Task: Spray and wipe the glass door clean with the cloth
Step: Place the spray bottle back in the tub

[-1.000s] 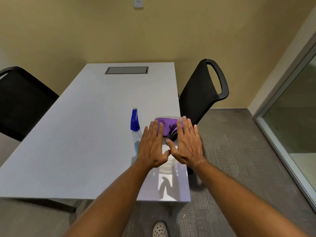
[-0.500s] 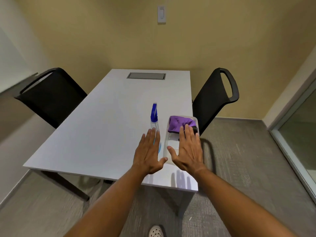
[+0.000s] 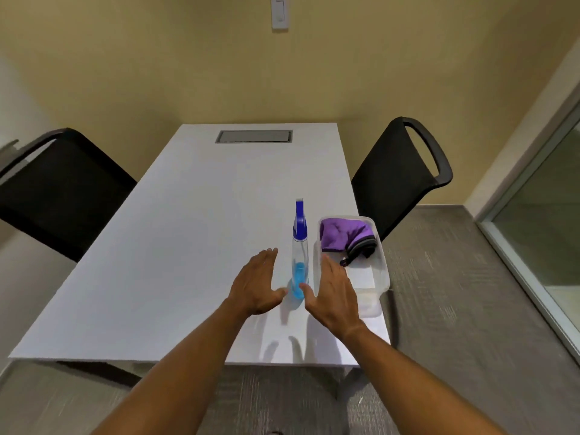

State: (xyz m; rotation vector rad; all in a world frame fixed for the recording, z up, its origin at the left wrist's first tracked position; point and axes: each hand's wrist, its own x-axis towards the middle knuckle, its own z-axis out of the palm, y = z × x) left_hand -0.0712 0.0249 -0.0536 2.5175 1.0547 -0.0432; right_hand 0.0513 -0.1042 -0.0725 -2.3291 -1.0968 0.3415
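Note:
A clear spray bottle (image 3: 299, 246) with a blue head and blue liquid at the bottom stands upright on the white table (image 3: 188, 246). Right of it, a clear plastic tub (image 3: 381, 271) holds a purple cloth (image 3: 340, 232) with a grey-black edge. My left hand (image 3: 255, 285) hovers flat and open just left of the bottle's base. My right hand (image 3: 334, 291) hovers open just right of the base, over the tub's near left corner. Neither hand holds anything. The glass door (image 3: 546, 227) with its pale frame is at the far right.
Black chairs stand on each side of the table, one on the left (image 3: 59, 189) and one on the right (image 3: 401, 174). A grey cable hatch (image 3: 254, 136) is set in the table's far end. A light switch (image 3: 279, 12) is on the yellow wall. Grey carpet covers the floor.
The view has swung left, centring the table. My hands have moved apart and left, from over the tub to either side of the spray bottle's base.

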